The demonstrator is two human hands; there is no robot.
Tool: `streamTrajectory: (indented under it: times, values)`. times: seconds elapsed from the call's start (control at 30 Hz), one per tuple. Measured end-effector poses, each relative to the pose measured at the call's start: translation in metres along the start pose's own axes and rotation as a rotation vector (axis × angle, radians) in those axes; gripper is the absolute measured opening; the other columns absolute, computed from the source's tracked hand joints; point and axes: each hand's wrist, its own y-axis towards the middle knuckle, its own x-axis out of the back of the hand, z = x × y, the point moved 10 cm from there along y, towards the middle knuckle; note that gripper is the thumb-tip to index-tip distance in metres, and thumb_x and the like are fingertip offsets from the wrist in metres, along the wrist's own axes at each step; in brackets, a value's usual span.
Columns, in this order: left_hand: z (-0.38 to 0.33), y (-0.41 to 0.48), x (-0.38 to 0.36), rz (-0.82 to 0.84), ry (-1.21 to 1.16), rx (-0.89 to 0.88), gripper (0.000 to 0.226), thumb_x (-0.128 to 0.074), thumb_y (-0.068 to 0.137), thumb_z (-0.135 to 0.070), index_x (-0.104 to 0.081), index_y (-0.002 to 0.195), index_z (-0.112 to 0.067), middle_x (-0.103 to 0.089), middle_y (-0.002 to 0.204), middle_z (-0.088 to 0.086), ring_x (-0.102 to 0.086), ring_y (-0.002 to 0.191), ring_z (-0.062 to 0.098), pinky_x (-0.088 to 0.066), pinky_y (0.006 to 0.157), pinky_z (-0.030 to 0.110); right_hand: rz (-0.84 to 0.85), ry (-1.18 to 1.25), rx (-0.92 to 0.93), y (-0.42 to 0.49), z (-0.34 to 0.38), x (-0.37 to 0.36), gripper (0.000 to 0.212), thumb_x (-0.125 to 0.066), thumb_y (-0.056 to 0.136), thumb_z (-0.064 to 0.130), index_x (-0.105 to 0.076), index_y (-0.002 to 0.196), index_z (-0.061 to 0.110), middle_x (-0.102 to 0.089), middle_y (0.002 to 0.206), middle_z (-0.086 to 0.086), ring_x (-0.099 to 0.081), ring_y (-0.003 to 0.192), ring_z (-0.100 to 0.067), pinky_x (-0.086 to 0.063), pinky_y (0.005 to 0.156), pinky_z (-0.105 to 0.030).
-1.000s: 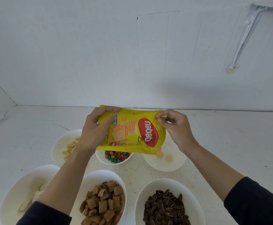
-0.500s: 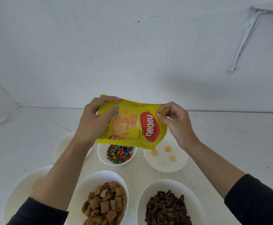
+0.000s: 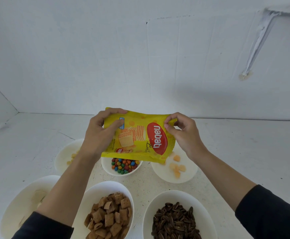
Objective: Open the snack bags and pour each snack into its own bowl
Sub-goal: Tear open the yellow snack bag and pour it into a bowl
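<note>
Since 1.0 s ago more pieces lie in the far-right bowl (image 3: 191,175): four orange wafer bites (image 3: 177,167) now, two then. The bag sits at about the same height as then.

Yellow wafer bag (image 3: 139,135) is held in the air, turned sideways, red logo reading on its side. It hangs over the candy bowl (image 3: 121,173) and the left rim of the far-right bowl, its lower right corner above that rim. Cannot tell where the opening is.

Left hand (image 3: 97,135) grips the bag's left end, fingers curled over the top edge, thumb pressed on the front. Right hand (image 3: 186,135) pinches the top right corner between thumb and index finger; the other fingers are loosely curled, apart from the bag.

On the white table (image 3: 244,152):
- candy bowl holds coloured coated candies (image 3: 123,165)
- near-centre bowl (image 3: 96,192) holds brown pillow snacks (image 3: 109,216)
- near-right bowl (image 3: 151,209) holds dark striped seeds (image 3: 175,221)
- far-left bowl (image 3: 63,157) holds pale yellow bits, mostly hidden by the left forearm
- near-left bowl (image 3: 20,204) holds pale pieces, too washed out to tell what

Both sleeves are dark.
</note>
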Motion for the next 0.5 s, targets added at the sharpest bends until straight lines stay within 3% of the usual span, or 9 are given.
streamTrajectory:
  times: [0.13,0.3,0.43,0.5]
  values:
    - [-0.018,0.005,0.004,0.005,-0.003,-0.054,0.026,-0.068,0.096,-0.015,-0.077,0.097,-0.040,-0.067,0.116,-0.004,-0.069,0.105,0.017,-0.055,0.068,0.023,-0.007,0.034,0.037,0.007,0.014,-0.001,0.009,-0.073,0.090,0.007,-0.068,0.089,0.014,-0.068,0.092,0.006,-0.060,0.080,0.001,-0.052,0.074,-0.019]
    - [-0.040,0.012,0.004,0.038,0.033,-0.129,0.026,-0.070,0.095,-0.015,-0.077,0.099,-0.039,-0.067,0.122,0.001,-0.069,0.106,0.018,-0.057,0.074,0.028,-0.012,0.115,0.039,0.008,0.018,0.000,0.013,-0.076,0.089,0.017,-0.064,0.092,0.015,-0.064,0.088,0.007,-0.065,0.090,-0.012,-0.055,0.071,-0.023]
    - [-0.036,0.008,-0.006,0.054,0.079,-0.128,0.024,-0.072,0.092,-0.016,-0.078,0.100,-0.038,-0.071,0.115,0.002,-0.066,0.108,0.031,-0.059,0.088,0.055,-0.065,0.111,-0.001,0.001,0.002,0.002,0.019,-0.078,0.087,0.026,-0.061,0.088,0.018,-0.062,0.085,0.007,-0.063,0.094,-0.023,-0.053,0.071,-0.026]
    - [-0.030,0.005,-0.010,0.056,0.124,-0.120,0.023,-0.072,0.091,-0.019,-0.078,0.100,-0.040,-0.071,0.114,-0.003,-0.063,0.109,0.032,-0.055,0.092,0.059,-0.072,0.093,-0.027,-0.003,-0.008,0.002,0.022,-0.079,0.086,0.028,-0.060,0.088,0.016,-0.061,0.084,0.006,-0.063,0.093,-0.025,-0.053,0.069,-0.027]
